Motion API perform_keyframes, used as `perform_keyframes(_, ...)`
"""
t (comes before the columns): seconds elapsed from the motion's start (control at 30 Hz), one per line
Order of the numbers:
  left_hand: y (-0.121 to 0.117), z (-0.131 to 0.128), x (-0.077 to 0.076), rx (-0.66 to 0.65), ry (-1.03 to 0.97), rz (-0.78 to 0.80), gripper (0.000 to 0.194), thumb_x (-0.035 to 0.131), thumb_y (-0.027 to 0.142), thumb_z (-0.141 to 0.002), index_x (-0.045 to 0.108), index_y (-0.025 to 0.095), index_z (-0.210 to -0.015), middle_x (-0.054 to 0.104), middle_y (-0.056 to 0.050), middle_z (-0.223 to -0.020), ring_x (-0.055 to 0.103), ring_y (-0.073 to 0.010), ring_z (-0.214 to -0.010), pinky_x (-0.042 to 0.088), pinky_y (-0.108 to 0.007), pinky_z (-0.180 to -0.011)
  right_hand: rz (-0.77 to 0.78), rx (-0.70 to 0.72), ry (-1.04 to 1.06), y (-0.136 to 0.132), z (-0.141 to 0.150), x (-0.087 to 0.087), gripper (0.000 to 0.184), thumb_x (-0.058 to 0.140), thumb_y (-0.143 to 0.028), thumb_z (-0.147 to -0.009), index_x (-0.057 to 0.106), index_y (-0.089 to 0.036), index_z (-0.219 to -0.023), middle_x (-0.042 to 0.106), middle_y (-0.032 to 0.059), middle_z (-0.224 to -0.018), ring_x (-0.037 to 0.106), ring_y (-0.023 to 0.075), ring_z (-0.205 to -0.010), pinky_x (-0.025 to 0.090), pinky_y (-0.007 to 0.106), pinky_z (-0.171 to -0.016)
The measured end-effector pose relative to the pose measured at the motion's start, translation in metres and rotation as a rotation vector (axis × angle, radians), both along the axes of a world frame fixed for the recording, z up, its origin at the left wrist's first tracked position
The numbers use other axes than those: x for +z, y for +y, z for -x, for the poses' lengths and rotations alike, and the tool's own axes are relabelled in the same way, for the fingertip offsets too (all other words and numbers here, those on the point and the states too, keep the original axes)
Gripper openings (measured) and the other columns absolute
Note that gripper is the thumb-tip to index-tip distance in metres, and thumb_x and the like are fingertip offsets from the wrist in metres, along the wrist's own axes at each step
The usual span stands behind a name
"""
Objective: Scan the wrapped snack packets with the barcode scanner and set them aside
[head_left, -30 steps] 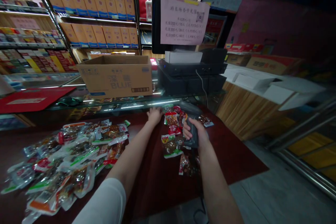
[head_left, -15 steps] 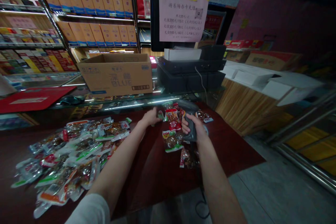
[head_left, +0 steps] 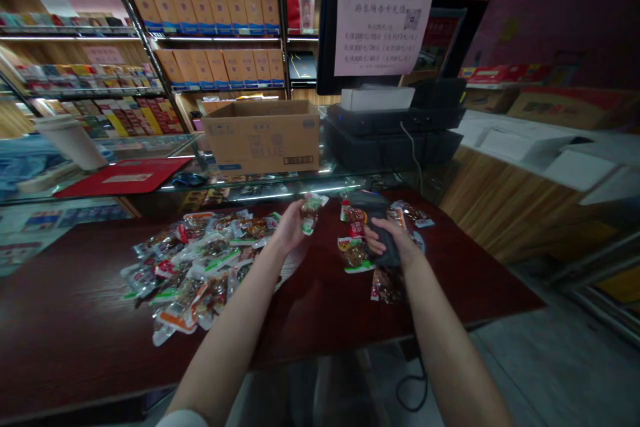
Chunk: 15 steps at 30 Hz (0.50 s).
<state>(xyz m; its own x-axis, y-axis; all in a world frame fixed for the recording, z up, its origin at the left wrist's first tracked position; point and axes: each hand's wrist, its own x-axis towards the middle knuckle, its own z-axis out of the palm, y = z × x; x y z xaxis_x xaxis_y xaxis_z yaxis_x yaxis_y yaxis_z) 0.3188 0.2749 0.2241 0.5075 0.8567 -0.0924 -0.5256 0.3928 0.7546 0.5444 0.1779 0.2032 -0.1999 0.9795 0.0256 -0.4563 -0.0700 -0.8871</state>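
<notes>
My left hand (head_left: 291, 227) is raised a little above the dark red table (head_left: 75, 320) and is closed on a small green-and-white snack packet (head_left: 311, 207). My right hand (head_left: 395, 243) grips a dark handheld barcode scanner (head_left: 375, 210), its head pointing away from me. A few snack packets (head_left: 356, 253) lie just left of and below the scanner. A large heap of packets (head_left: 200, 267) lies to the left of my left arm.
A glass counter (head_left: 150, 177) runs behind the table with a cardboard box (head_left: 263, 135), a red mat (head_left: 123, 175) and a white cup (head_left: 67, 140) on it. A black register with a pink notice (head_left: 383, 30) stands at the back. Shelves of cartons fill the wall. A cable (head_left: 417, 387) hangs off the table edge.
My left hand picked a packet off the table near the small group and lifted it leftward. The camera view shifted left. My right hand kept hold of the scanner.
</notes>
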Motion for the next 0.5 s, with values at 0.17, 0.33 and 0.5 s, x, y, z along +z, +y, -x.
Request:
perform_keyframes(0.17,0.002,0.004,-0.021,0.109,-0.078,-0.073,0.020,0.067,0.015,-0.073,0.062,0.017,-0.092,0.069,-0.002,-0.089,0.062,-0.0128,-0.079,0.047,-0.026,-0.077,-0.007,0.038,0.002,0.000,0.000,-0.002,0.027,0.065,-0.036,-0.079,0.048,-0.020,-0.092,0.046,-0.0091,-0.055,0.030,0.0038,-0.032,0.027,0.018,-0.033)
perform_keyframes(0.33,0.003,0.010,-0.036,0.196,-0.017,-0.125,0.043,0.083,0.023,-0.060,0.056,0.023,-0.094,0.066,0.002,-0.098,0.062,-0.0132,-0.087,0.048,-0.028,-0.079,0.018,0.037,-0.006,-0.002,0.001,-0.003,0.024,0.065,-0.034,-0.081,0.048,-0.019,-0.091,0.046,-0.0083,-0.056,0.032,0.0033,-0.033,0.028,0.017,-0.034)
perform_keyframes(0.5,-0.003,0.010,-0.034,0.218,0.040,-0.146,0.052,0.089,0.034,-0.055,0.059,0.025,-0.096,0.065,0.001,-0.095,0.061,-0.0120,-0.080,0.048,-0.024,-0.069,0.025,0.060,-0.025,-0.004,0.004,-0.003,0.022,0.064,-0.033,-0.081,0.048,-0.020,-0.089,0.046,-0.0079,-0.056,0.031,0.0036,-0.033,0.026,0.018,-0.034)
